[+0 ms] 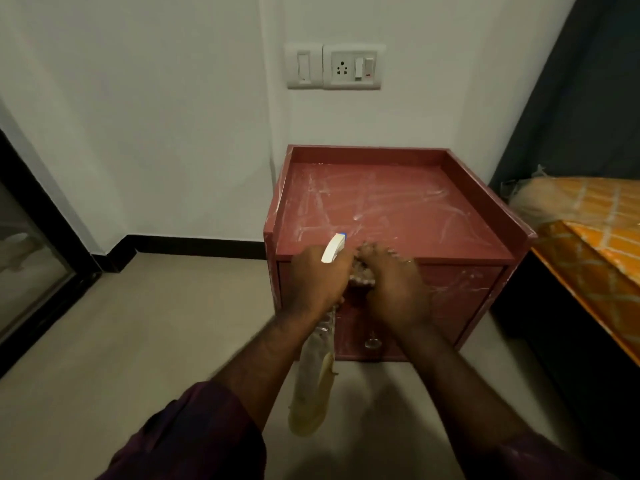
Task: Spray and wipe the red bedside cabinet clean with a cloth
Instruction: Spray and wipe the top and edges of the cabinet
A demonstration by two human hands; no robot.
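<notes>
Left hand (317,278) fingers curling round spray bottle (311,382) neck, right hand (394,289) fingers clutching cloth (362,273), at red bedside cabinet (391,202) front

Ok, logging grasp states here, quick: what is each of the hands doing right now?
Left hand: closed around the spray bottle neck.
Right hand: gripping a bunched cloth at the cabinet front edge; blurred.

The cabinet (398,202) is red with white smears. The spray bottle (311,386) is yellowish, its head white and blue. The bedcover (595,258) is orange with pale crossing lines.
</notes>
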